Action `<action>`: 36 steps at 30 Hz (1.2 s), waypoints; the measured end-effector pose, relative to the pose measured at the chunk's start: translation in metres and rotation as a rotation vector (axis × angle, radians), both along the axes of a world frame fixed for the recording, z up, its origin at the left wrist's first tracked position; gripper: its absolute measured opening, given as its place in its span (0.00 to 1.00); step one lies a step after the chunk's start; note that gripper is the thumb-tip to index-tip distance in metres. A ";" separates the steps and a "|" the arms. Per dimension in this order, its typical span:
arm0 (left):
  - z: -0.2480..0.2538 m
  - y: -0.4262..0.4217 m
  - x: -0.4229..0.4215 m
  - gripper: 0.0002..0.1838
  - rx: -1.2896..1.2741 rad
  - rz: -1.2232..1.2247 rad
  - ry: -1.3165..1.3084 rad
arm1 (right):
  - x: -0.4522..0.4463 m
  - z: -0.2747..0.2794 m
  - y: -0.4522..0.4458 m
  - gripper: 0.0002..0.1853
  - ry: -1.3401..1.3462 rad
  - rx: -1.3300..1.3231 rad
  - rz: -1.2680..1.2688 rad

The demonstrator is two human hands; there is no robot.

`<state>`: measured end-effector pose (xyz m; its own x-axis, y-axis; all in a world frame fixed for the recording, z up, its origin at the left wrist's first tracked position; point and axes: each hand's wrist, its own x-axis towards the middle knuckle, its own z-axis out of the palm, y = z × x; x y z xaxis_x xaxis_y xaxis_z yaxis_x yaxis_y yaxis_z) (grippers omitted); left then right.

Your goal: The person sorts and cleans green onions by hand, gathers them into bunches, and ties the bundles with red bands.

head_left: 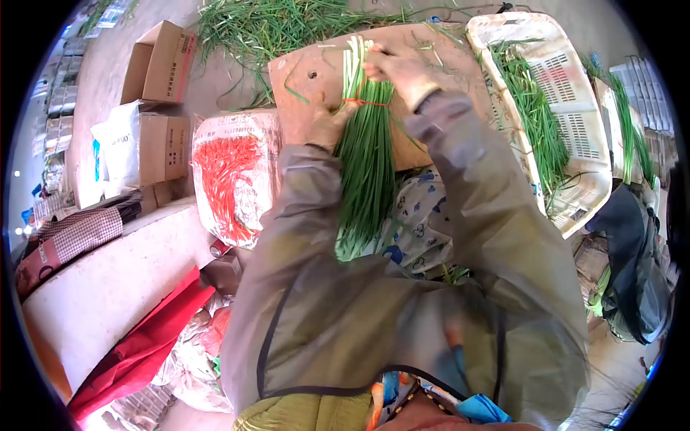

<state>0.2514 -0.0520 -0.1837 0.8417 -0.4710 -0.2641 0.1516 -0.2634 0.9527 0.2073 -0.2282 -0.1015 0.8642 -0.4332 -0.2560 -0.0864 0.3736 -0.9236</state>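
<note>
A bundle of garlic chives (pixel 365 172) lies over the near edge of a wooden board (pixel 302 72), its pale stem ends pointing away from me and its green leaves hanging toward my lap. A thin red tie (pixel 370 103) goes round it below the pale ends. My left hand (pixel 329 123) is closed against the bundle's left side, close to the tie. At the upper right of the stems, my right hand (pixel 399 70) has its fingers bent and closed on the pale ends. Its palm side is hidden.
Left of the board, red ties (pixel 228 176) lie piled on a wrapped package (pixel 269 144). A white plastic crate (pixel 575 115) with loose chives (pixel 535 118) stands to the right. Cut greens (pixel 280 25) are heaped beyond the board; cardboard boxes (pixel 162 65) stand at left.
</note>
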 end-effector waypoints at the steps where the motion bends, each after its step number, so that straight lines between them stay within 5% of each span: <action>1: -0.001 0.013 0.004 0.48 0.020 -0.086 0.063 | -0.009 -0.028 -0.016 0.08 -0.085 0.059 0.057; 2: -0.007 0.021 0.008 0.47 0.041 -0.174 0.125 | -0.027 -0.023 -0.019 0.10 -0.052 0.065 0.040; 3: -0.028 0.028 0.006 0.43 0.053 -0.204 -0.078 | -0.036 -0.051 -0.022 0.13 0.160 0.052 -0.085; 4: -0.013 0.025 -0.001 0.43 0.053 -0.202 -0.083 | -0.054 -0.049 -0.021 0.20 0.322 -0.409 0.024; 6: 0.015 0.020 -0.015 0.39 -0.102 -0.315 -0.171 | -0.062 -0.056 -0.011 0.35 0.757 -0.430 0.504; 8: 0.018 0.021 -0.009 0.34 -0.045 -0.349 -0.260 | -0.069 -0.091 0.015 0.41 0.539 -0.848 0.570; 10: 0.030 0.026 -0.009 0.33 -0.127 -0.259 0.433 | -0.076 -0.045 0.030 0.40 0.420 -0.683 0.638; 12: 0.043 0.043 -0.016 0.31 -0.357 -0.172 0.392 | -0.089 -0.025 0.048 0.41 -0.066 -0.571 0.455; 17: 0.107 0.057 -0.030 0.32 -0.758 -0.116 0.256 | -0.095 0.024 0.088 0.57 -0.314 -0.785 0.284; 22: 0.153 0.036 -0.033 0.28 -1.181 -0.053 0.429 | -0.126 0.065 0.082 0.49 -0.104 -0.619 0.235; 23: 0.151 0.031 -0.032 0.28 -1.267 -0.097 0.639 | -0.125 0.063 0.060 0.42 -0.140 -0.839 0.160; 25: 0.158 0.005 -0.046 0.26 -1.454 0.027 0.738 | -0.130 0.125 0.025 0.36 0.100 -0.935 0.232; 26: 0.162 -0.010 -0.053 0.25 -1.529 0.087 0.792 | -0.131 0.173 0.023 0.34 -0.094 -0.806 0.276; 28: 0.167 -0.038 -0.068 0.25 -1.675 0.089 0.865 | -0.131 0.199 -0.019 0.30 0.071 -1.408 0.257; 30: 0.180 -0.059 -0.086 0.24 -1.843 -0.063 0.967 | -0.124 0.279 -0.007 0.26 0.470 -1.653 0.400; 31: 0.189 -0.068 -0.094 0.24 -1.857 -0.060 0.985 | -0.118 0.297 -0.011 0.30 0.286 -1.695 0.470; 36: 0.206 -0.098 -0.129 0.27 -1.994 0.038 1.121 | -0.052 0.356 0.001 0.24 0.425 -2.240 0.871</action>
